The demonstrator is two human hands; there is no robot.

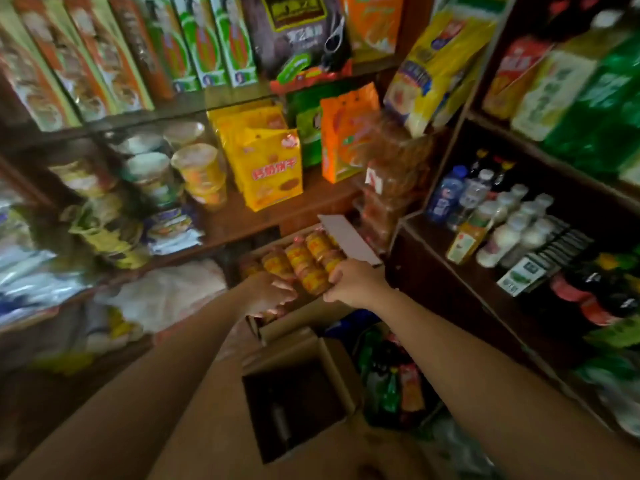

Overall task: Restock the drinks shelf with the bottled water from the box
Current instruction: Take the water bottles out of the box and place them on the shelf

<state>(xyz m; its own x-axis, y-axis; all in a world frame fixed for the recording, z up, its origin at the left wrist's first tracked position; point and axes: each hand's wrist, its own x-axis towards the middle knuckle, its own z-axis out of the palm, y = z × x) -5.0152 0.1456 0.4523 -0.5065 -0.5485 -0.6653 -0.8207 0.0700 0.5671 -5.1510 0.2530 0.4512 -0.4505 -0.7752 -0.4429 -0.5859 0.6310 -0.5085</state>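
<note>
An open cardboard box (298, 318) packed with yellow-and-red-labelled bottles (304, 258) sits low in the middle, its pale flap (348, 240) raised. My left hand (272, 292) is curled over its near left edge. My right hand (355, 282) grips the near right edge beside the bottles. Below it stands a second open box (334, 358), dark inside, with one dim bottle (280, 422) lying in it. The drinks shelf (453, 275) is at the right and holds blue-labelled water bottles (448, 195).
White milky bottles (512, 230) and small cartons (526, 275) fill the drinks shelf beside the water. Snack bags (270, 171) and cup noodles (199, 171) crowd the left shelves. Green and orange bottles (391, 393) stand on the floor right of the lower box.
</note>
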